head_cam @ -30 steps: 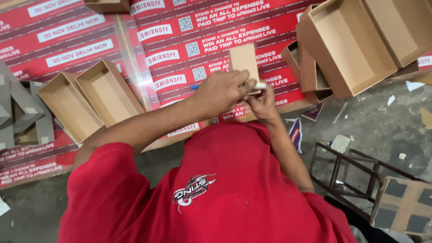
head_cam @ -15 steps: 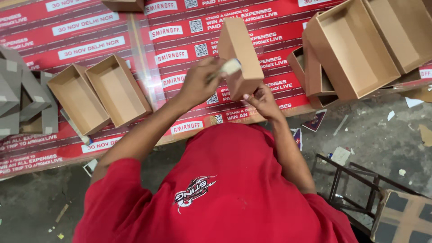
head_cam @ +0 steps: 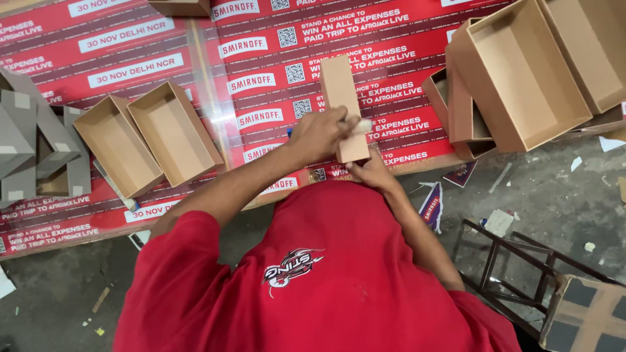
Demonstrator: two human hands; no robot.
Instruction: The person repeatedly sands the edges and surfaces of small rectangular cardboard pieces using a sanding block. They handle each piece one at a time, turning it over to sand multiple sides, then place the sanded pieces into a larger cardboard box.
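I hold a narrow brown cardboard box (head_cam: 339, 88) upright over the front edge of the red printed table cover (head_cam: 130, 62). My left hand (head_cam: 321, 133) wraps the box's lower half from the left and presses a small white piece (head_cam: 362, 125) against its side. My right hand (head_cam: 369, 172) grips the bottom end of the box from below. My red shirt fills the lower middle of the view.
Two open brown box trays (head_cam: 149, 140) lie side by side at the left, and folded grey cardboard pieces (head_cam: 29, 140) sit beyond them. Larger open boxes (head_cam: 521, 75) are stacked at the right. A dark metal frame (head_cam: 515, 267) stands on the littered floor at lower right.
The box has gone from tilted to nearly upright and sits lower in view. My left hand has moved down it towards my right hand.
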